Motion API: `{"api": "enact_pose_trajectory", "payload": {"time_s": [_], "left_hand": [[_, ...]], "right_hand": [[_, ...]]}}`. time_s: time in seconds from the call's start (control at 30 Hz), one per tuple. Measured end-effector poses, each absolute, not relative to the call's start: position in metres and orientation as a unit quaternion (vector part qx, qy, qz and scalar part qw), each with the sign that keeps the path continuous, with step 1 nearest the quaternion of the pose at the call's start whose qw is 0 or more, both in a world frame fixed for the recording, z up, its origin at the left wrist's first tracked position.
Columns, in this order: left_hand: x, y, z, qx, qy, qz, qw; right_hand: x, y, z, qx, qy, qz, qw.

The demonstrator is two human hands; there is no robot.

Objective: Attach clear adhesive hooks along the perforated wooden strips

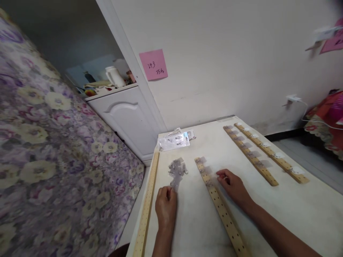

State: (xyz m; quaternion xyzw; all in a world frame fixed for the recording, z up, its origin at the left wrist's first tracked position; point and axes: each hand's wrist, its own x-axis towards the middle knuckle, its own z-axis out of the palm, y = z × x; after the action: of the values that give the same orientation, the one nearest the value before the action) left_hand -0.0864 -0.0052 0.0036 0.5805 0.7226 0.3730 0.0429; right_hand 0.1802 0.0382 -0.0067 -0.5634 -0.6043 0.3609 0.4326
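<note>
Two hands at work between a perforated wooden strip and a heap of clear pieces

Nearest, at lower centre, your left hand (165, 205) touches the near end of the heap; its thumb and forefinger draw together there, but whether they pinch a piece cannot be told. Just right of centre, your right hand (232, 185) hovers beside the perforated strip (222, 208), fingers loosely curled, thumb and forefinger slightly parted, no piece clearly visible between them. The strip slants from the lower edge to mid-frame: pale, flat, narrow wood, drilled with dark round holes, clear tabs at its far end.

For good handling, lift one piece by its edge, free any tangled metal before pulling, and steady the strip so that it does not slide.

The plain-toned long strip (148, 203) lies at lower left, finely holed. The heap of clear pieces (177, 169), thin, glossy and mixed with wiry metal, sits left of centre. Beyond, at right, two wooden strips (264, 173) bear rows of clear and whitish tabs. Farther off, above centre-left, a clear packet (173, 141) lies flat, shiny and film-like, on the smooth, pale table (206, 142).
</note>
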Motion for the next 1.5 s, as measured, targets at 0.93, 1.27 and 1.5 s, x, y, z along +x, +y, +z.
{"api": "enact_pose_trajectory", "payload": {"time_s": [0.93, 1.27, 1.5], "left_hand": [[-0.043, -0.034, 0.036, 0.616, 0.662, 0.408, 0.128], [-0.002, -0.046, 0.04, 0.587, 0.624, 0.458, 0.237], [0.005, -0.051, 0.042, 0.562, 0.603, 0.469, 0.317]], "right_hand": [[0.174, 0.024, 0.012, -0.462, -0.609, 0.423, 0.486], [0.169, 0.016, 0.022, -0.345, -0.572, 0.579, 0.468], [0.168, 0.018, 0.021, -0.305, -0.53, 0.643, 0.461]]}}
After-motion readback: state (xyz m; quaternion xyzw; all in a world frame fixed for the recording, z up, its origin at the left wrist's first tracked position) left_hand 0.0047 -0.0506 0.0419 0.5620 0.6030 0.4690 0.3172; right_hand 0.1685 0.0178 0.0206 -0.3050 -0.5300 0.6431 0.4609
